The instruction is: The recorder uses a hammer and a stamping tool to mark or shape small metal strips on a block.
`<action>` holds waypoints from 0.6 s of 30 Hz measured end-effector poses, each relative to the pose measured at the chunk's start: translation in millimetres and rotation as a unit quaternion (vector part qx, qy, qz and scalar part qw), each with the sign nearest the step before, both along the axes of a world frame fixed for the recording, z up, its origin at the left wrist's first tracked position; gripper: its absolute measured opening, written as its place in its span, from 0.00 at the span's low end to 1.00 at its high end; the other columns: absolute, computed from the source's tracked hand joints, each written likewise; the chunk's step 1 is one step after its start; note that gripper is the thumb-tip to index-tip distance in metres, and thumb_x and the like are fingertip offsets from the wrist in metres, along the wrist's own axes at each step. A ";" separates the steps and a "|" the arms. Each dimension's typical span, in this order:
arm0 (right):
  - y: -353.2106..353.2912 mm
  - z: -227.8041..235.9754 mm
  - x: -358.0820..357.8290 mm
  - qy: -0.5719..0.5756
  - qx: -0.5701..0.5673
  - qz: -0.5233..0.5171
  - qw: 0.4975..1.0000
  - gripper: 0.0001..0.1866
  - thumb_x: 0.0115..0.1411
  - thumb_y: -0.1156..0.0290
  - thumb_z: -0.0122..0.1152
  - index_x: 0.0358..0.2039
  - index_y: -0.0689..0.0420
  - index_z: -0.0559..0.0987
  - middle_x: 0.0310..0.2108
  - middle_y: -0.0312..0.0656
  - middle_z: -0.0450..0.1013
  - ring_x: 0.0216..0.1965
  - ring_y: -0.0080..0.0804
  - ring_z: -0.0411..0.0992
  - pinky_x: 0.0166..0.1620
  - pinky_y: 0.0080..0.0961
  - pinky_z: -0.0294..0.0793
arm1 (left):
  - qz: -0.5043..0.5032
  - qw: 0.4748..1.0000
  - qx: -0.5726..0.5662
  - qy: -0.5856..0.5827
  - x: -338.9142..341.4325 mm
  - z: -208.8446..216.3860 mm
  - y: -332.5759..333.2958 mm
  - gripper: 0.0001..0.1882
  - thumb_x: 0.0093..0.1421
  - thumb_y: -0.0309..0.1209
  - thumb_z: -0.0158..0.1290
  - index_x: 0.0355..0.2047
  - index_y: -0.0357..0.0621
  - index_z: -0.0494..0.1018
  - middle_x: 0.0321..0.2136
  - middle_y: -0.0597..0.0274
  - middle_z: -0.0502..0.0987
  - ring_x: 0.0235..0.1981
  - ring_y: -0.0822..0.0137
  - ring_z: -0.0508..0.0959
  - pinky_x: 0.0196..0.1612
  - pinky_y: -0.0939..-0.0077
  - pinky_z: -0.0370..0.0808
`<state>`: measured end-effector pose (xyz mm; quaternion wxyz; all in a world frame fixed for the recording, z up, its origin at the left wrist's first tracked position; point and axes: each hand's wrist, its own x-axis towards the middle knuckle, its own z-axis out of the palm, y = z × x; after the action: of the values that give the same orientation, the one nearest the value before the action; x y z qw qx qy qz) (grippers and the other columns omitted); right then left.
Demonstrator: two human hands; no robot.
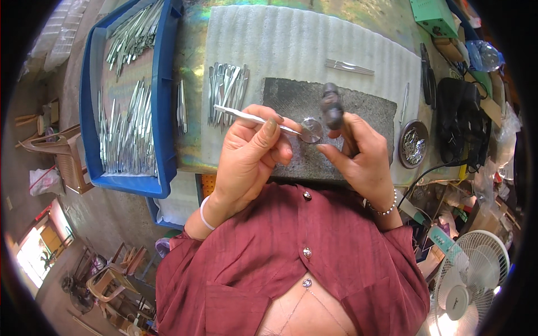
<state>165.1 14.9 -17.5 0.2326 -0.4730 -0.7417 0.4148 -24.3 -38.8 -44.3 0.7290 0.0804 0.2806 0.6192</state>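
My left hand (246, 151) pinches a pair of pale metal tweezers (240, 113) between thumb and fingers. The tweezers lie slantwise, their narrow tips pointing right toward a round, shiny disc-shaped piece (311, 130). Whether the tips rest on that disc or just beside it, I cannot tell. Wrapped around a brown handle, my right hand (364, 154) grips a hammer (332, 106), whose dark head is slightly blurred above and right of the disc. Below both hands lies a dark grey, rough slab (370, 106).
A blue tray (166, 101) of many tweezers stands at left. More tweezers (227, 89) lie on white foam sheeting (263, 33), with a few pieces (350, 67) at the far right. A round dish (404, 159) of small metal parts sits right; beyond are a black device (457, 120) and a fan (468, 280).
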 end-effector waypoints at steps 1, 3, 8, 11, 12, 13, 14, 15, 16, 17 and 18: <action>-0.5 3.0 -2.4 -0.018 -0.019 0.013 1.000 0.21 0.46 0.74 0.66 0.41 0.62 0.72 0.31 0.45 0.70 0.31 0.42 0.71 0.35 0.31 0.72 | 0.006 1.000 0.001 0.017 -0.7 1.5 0.0 0.06 0.64 0.30 0.47 0.38 0.42 0.68 0.35 0.51 0.77 0.24 0.73 0.76 0.29 0.83 0.75; -1.6 -3.8 -7.6 -0.027 0.013 0.028 0.999 0.20 0.47 0.74 0.66 0.41 0.62 0.72 0.32 0.46 0.70 0.32 0.43 0.71 0.36 0.31 0.72 | 0.008 0.999 0.003 0.034 -1.9 1.9 0.2 0.06 0.64 0.30 0.47 0.38 0.42 0.68 0.35 0.51 0.77 0.24 0.73 0.75 0.29 0.83 0.75; 3.0 -12.9 -11.3 -0.001 0.037 0.042 0.998 0.20 0.47 0.76 0.66 0.41 0.61 0.72 0.32 0.42 0.71 0.32 0.36 0.72 0.36 0.28 0.71 | 0.034 0.983 0.067 0.167 -5.1 -0.5 1.7 0.06 0.63 0.27 0.48 0.39 0.41 0.67 0.33 0.53 0.77 0.22 0.75 0.73 0.28 0.84 0.72; 1.7 -17.7 1.2 0.059 -0.023 0.014 0.998 0.17 0.54 0.78 0.59 0.44 0.62 0.70 0.31 0.38 0.70 0.26 0.26 0.70 0.29 0.20 0.70 | 0.012 0.958 0.092 0.270 -5.0 -1.6 2.8 0.05 0.62 0.23 0.48 0.38 0.40 0.67 0.32 0.55 0.77 0.22 0.78 0.72 0.27 0.86 0.71; -0.1 -16.5 4.8 0.059 -0.024 0.013 0.998 0.17 0.54 0.78 0.59 0.44 0.62 0.70 0.31 0.38 0.70 0.26 0.26 0.70 0.29 0.20 0.70 | 0.011 0.958 0.092 0.270 -3.5 -1.9 3.0 0.05 0.62 0.23 0.48 0.38 0.40 0.67 0.32 0.55 0.77 0.22 0.78 0.72 0.27 0.86 0.71; -3.2 -12.9 8.5 0.147 -0.132 -0.034 0.980 0.16 0.57 0.77 0.56 0.46 0.62 0.68 0.31 0.38 0.69 0.26 0.22 0.68 0.29 0.18 0.68 | -0.004 0.949 0.092 0.301 -1.3 -1.6 3.8 0.04 0.61 0.22 0.48 0.37 0.39 0.67 0.31 0.57 0.77 0.22 0.79 0.71 0.27 0.87 0.70; -5.9 -9.7 12.4 0.231 -0.237 -0.082 0.940 0.15 0.60 0.76 0.53 0.47 0.62 0.66 0.31 0.38 0.69 0.26 0.19 0.67 0.28 0.15 0.66 | -0.020 0.939 0.092 0.331 1.0 -1.7 4.5 0.04 0.61 0.20 0.48 0.37 0.39 0.68 0.30 0.58 0.77 0.21 0.80 0.71 0.26 0.87 0.69; -7.2 -6.9 16.8 0.286 -0.278 -0.077 0.914 0.15 0.63 0.75 0.49 0.49 0.61 0.64 0.30 0.34 0.68 0.23 0.13 0.63 0.26 0.10 0.63 | -0.022 0.939 0.091 0.331 3.4 -1.2 5.7 0.04 0.61 0.20 0.48 0.37 0.39 0.68 0.30 0.58 0.77 0.21 0.80 0.71 0.26 0.87 0.69; -7.8 -5.2 20.2 0.286 -0.279 -0.079 0.913 0.15 0.63 0.75 0.49 0.49 0.61 0.64 0.30 0.34 0.68 0.23 0.13 0.63 0.26 0.10 0.63 | -0.028 0.929 0.088 0.359 5.8 -0.8 6.9 0.04 0.60 0.20 0.49 0.36 0.39 0.68 0.30 0.60 0.77 0.21 0.80 0.71 0.25 0.88 0.69; -8.2 -4.0 23.1 0.285 -0.290 -0.078 0.910 0.15 0.62 0.75 0.49 0.49 0.61 0.65 0.29 0.34 0.68 0.22 0.13 0.63 0.26 0.11 0.63 | -0.035 0.918 0.085 0.387 7.9 -0.5 7.7 0.04 0.59 0.19 0.50 0.35 0.39 0.69 0.29 0.62 0.76 0.21 0.80 0.71 0.25 0.88 0.69; -8.8 -3.4 25.3 0.283 -0.301 -0.079 0.907 0.15 0.62 0.76 0.50 0.49 0.61 0.65 0.28 0.34 0.68 0.21 0.14 0.63 0.25 0.12 0.63 | -0.039 0.918 0.086 0.386 9.7 -1.2 8.9 0.04 0.59 0.19 0.50 0.35 0.39 0.69 0.29 0.62 0.76 0.21 0.80 0.71 0.25 0.88 0.69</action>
<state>190.4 6.1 -20.9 0.3115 -0.4404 -0.4449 0.7149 -14.6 -29.9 -45.5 0.5774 0.3867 0.4825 0.5332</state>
